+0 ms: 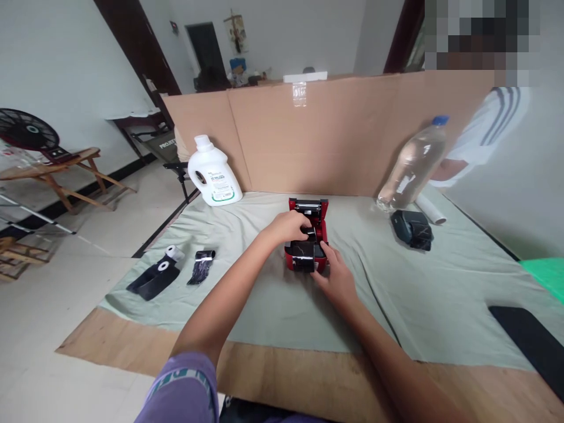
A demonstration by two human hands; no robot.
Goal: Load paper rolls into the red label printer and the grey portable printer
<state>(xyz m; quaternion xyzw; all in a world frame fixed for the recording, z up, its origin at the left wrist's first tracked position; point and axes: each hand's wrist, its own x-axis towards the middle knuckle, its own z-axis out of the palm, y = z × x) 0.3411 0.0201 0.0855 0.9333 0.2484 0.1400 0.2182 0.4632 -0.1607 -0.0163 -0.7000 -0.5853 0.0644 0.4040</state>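
A small red and black printer point(308, 238) with its lid open sits in the middle of the pale green cloth point(273, 294). My left hand point(288, 226) reaches into the open compartment from the left, fingers curled on a black roll inside. My right hand point(337, 276) grips the printer's front right corner, holding it from the near side. Two black ribbon rolls, partly unwound, lie at the left: one with a white core point(158, 273) and a smaller one point(202, 264).
A white detergent jug point(214, 173) stands at the back left, a clear water bottle point(412, 164) leans at the back right. A black device point(412, 228) and white roll point(432, 208) lie near it. A cardboard wall point(335, 135) backs the table. Another person's arm point(449, 170) shows at right.
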